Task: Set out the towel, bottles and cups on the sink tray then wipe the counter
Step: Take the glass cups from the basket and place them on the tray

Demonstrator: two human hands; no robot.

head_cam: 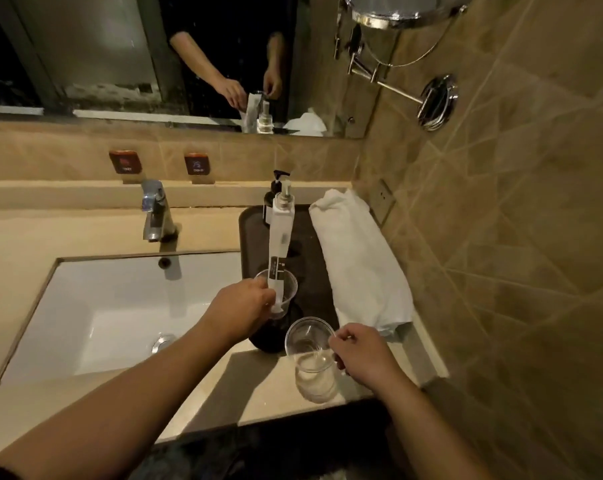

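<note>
Tray (248,230), dark, beside the sink basin (120,306) on the surface: rolled white towel (359,261) along its far edge, pump bottles (276,202) at its back. Left grip (241,313) closed on a clear cup (282,289) holding a white sachet (279,244), on the tray. Right grip (362,351) pinching a second clear cup (310,355) just off the tray's near end.

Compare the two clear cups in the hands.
The far cup stands on the dark tray; the near cup is beside the tray's near end, at the counter's front edge. The far cup holds a long white packet; the near cup looks empty. The left hand holds the far cup, the right hand the near cup's rim. Both are clear plastic.
</note>
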